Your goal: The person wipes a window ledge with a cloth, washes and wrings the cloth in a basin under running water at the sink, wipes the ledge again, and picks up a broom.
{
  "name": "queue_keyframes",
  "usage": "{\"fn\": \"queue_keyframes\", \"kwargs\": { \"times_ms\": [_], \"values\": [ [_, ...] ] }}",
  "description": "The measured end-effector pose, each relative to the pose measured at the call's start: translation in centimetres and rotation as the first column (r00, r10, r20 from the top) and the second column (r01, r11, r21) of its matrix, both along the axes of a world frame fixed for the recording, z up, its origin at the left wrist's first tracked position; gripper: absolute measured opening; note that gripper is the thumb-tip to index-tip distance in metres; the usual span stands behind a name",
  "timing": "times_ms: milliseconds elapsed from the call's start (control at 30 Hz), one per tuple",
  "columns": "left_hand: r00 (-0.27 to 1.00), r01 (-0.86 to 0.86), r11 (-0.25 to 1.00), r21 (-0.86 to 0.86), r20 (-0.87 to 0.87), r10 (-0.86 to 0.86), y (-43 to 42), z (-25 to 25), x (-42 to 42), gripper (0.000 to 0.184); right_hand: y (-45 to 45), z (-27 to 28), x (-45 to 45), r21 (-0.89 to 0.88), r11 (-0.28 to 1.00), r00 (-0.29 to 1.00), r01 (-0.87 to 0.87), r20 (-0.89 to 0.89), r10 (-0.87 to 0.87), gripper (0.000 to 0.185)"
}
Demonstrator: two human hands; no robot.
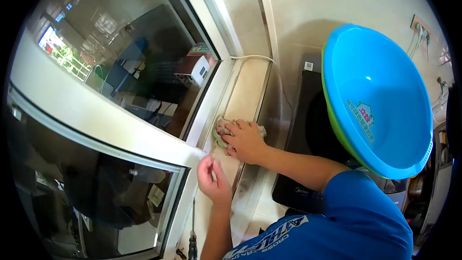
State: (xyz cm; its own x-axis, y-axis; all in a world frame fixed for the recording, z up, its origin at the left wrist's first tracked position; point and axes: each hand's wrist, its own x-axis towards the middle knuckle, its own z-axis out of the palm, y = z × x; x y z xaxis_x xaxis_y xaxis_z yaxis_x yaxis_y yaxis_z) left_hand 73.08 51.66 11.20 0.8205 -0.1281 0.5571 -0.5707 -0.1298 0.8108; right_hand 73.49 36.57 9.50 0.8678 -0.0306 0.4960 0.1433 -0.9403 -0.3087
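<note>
On the beige window sill (246, 89), my right hand (246, 142) presses down on a crumpled, light-coloured cloth (221, 127), its fingers spread over it. The cloth lies beside the white window frame and shows around my fingers. My left hand (212, 179) is raised just beside the frame's corner, nearer to me, with its fingers curled and the thumb apart from them; nothing shows between them. A screwdriver (193, 245) with a dark handle lies on the sill near my left forearm.
Large blue basin (385, 101) sits at right, with a green one beneath it, over a black cooktop (301, 190). A white cable (255, 57) crosses the sill's far end. Window panes (139, 53) fill the left side. A wall socket (420, 25) with plugs is at upper right.
</note>
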Motion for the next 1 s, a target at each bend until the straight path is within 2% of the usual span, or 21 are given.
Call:
{"fn": "queue_keyframes", "kwargs": {
  "times_ms": [100,167,233,300,333,400,467,500,533,600,633,700,767,833,900,933,1000],
  "values": [
    [0.967,0.055,0.994,0.096,0.241,-0.077,-5.5,3.3,4.1,0.012,0.0,-0.5,0.7,0.030,1.000,0.998,0.006,-0.057,-0.005,0.038],
    [0.970,0.093,0.980,0.176,0.204,-0.128,-9.8,3.7,7.3,0.011,0.0,-1.5,1.2,0.014,0.998,0.997,0.058,-0.042,-0.057,0.037],
    [0.953,0.162,0.942,0.293,0.201,-0.226,-14.0,2.1,11.5,0.012,-0.3,-1.1,0.7,0.050,0.999,0.997,0.021,-0.073,-0.017,0.038],
    [0.975,0.138,0.859,0.493,0.085,-0.205,-17.8,0.5,14.4,0.011,-0.6,-1.3,1.0,0.081,0.997,0.995,-0.015,-0.096,0.023,0.039],
    [0.974,0.139,0.857,0.496,0.088,-0.209,-19.2,-0.2,15.5,0.011,-0.5,-1.7,1.2,0.070,0.998,0.998,-0.002,-0.059,0.006,0.036],
    [0.979,0.058,0.703,0.708,0.096,-0.178,-21.7,-1.1,17.0,0.013,-0.7,-1.2,1.4,0.060,0.998,1.000,0.017,-0.025,-0.016,0.033],
    [0.974,0.022,0.662,0.750,0.133,-0.183,-23.4,-1.8,18.7,0.013,-0.8,-0.6,1.2,0.062,0.998,0.985,-0.010,-0.171,0.020,0.028],
    [0.967,-0.020,0.618,0.786,0.172,-0.187,-24.1,-2.0,19.5,0.013,-0.7,-0.8,1.5,0.064,0.998,0.985,-0.003,-0.173,0.014,0.028],
    [0.966,-0.014,0.617,0.787,0.170,-0.194,-24.7,-2.2,20.3,0.013,-0.6,-1.1,1.8,0.080,0.997,0.981,0.001,-0.191,0.014,0.027],
    [0.941,-0.021,0.726,0.687,0.259,-0.218,-25.7,-2.7,21.6,0.016,-0.8,-1.4,2.0,0.099,0.995,0.977,0.010,-0.212,0.011,0.027],
    [0.941,-0.017,0.724,0.689,0.255,-0.221,-26.1,-3.0,22.0,0.016,-0.8,-1.5,1.9,0.094,0.996,0.985,0.004,-0.173,0.012,0.027],
    [0.922,0.052,0.799,0.599,0.279,-0.269,-26.1,-3.1,22.0,0.022,-0.7,-1.2,1.7,0.098,0.995,0.990,-0.003,-0.143,0.017,0.027],
    [0.929,0.052,0.833,0.551,0.279,-0.242,-25.4,-3.1,21.4,0.027,-0.8,-0.7,1.9,0.063,0.998,0.956,-0.020,-0.292,0.038,0.026],
    [0.938,0.044,0.866,0.498,0.279,-0.208,-24.0,-2.6,20.5,0.032,-0.6,-1.4,2.2,0.071,0.997,0.969,-0.003,-0.248,0.021,0.026],
    [0.988,0.058,0.927,0.370,0.114,-0.107,-22.1,-2.5,19.4,0.032,-0.5,-1.3,2.1,0.076,0.997,0.978,0.014,-0.207,0.002,0.025],
    [0.989,0.051,0.928,0.369,0.108,-0.098,-21.1,-2.6,18.7,0.032,-0.5,-1.1,2.0,0.089,0.996,0.980,0.024,-0.199,-0.005,0.025],
    [0.985,0.152,0.961,0.230,0.040,-0.166,-19.2,-1.0,16.3,0.029,-0.5,-0.9,1.9,0.099,0.995,0.980,0.021,-0.197,-0.001,0.026]
  ]
}}
